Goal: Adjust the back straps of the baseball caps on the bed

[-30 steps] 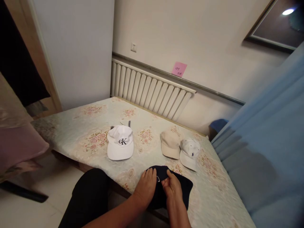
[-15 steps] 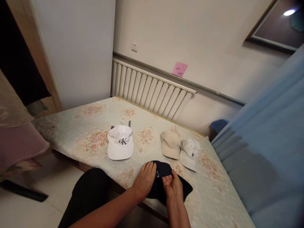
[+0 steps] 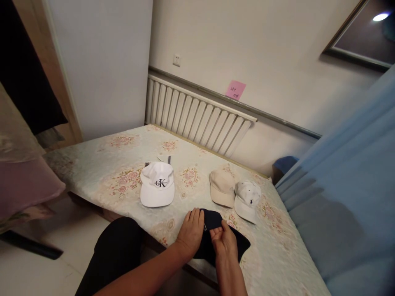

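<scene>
I see both hands working a dark navy cap point(image 3: 237, 242) that lies at the near edge of the bed point(image 3: 92, 164), at about six o'clock in my view. My left hand point(image 3: 190, 234) rests palm-down on the cap's left side, fingers spread flat and pressing rather than gripping. My right hand point(image 3: 224, 243) sits at three o'clock from it, its fingertips point(image 3: 216, 232) curled in and pinching the fabric near a small metal buckle point(image 3: 205, 227) between the two hands; whether the pinch takes the strap itself I cannot tell.

I judge the cap light and soft, its crown likely to collapse under any press, its brim stiffer. The cloth should not slip. Brim edge or back strap looks the surest hold.

At eleven o'clock from the hands lies a white cap with black letters point(image 3: 157, 188), well apart. At one o'clock a beige cap point(image 3: 221, 187) and a white cap with a small dark mark point(image 3: 247, 198) lie touching each other. Beyond the bed stands a white radiator point(image 3: 197, 117), with a pink note point(image 3: 235, 90) on the wall above it.
</scene>
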### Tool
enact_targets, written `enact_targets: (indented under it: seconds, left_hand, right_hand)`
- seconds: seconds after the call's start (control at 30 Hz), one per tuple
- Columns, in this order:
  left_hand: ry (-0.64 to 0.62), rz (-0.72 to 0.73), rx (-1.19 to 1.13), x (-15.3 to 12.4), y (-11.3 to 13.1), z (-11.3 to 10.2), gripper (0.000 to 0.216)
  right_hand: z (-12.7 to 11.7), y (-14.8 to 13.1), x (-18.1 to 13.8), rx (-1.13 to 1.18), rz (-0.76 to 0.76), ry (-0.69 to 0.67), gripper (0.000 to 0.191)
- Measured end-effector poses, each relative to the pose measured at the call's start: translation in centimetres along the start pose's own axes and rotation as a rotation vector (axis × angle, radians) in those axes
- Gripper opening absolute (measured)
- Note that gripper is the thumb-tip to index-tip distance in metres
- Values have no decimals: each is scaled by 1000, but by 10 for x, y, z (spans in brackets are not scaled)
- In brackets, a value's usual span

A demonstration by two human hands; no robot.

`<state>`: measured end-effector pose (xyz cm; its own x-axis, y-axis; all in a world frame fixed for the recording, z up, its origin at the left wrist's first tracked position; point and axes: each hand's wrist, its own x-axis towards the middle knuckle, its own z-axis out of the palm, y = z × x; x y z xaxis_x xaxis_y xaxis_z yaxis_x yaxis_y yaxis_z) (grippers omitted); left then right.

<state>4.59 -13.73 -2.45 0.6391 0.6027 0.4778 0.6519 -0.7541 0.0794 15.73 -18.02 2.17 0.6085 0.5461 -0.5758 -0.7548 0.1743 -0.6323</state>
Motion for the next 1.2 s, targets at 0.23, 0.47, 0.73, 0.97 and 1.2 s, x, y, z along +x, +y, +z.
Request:
enact_targets:
  seconds: [0.23, 0.47, 0.73, 0.97, 1.2]
  left_hand:
    - [-36, 1, -27, 1, 4, -2, 49]
    - [-66, -21, -66, 0, 7, 0, 50]
    - [-71, -63, -92, 2, 9, -3, 45]
    - [-75, -44, -101, -4, 1, -1, 47]
    - [-52, -48, -122, -9, -1, 6, 46]
  right_hand:
    - [-2, 0, 7, -27, -33, 21, 7]
    - [-2, 7, 2, 0, -102, -1, 4]
    - [0, 32, -15, -71, -86, -139, 24]
    - [-2, 30, -5, -86, -93, -172, 21]
    - [-2, 34, -16, -129, -84, -213, 23]
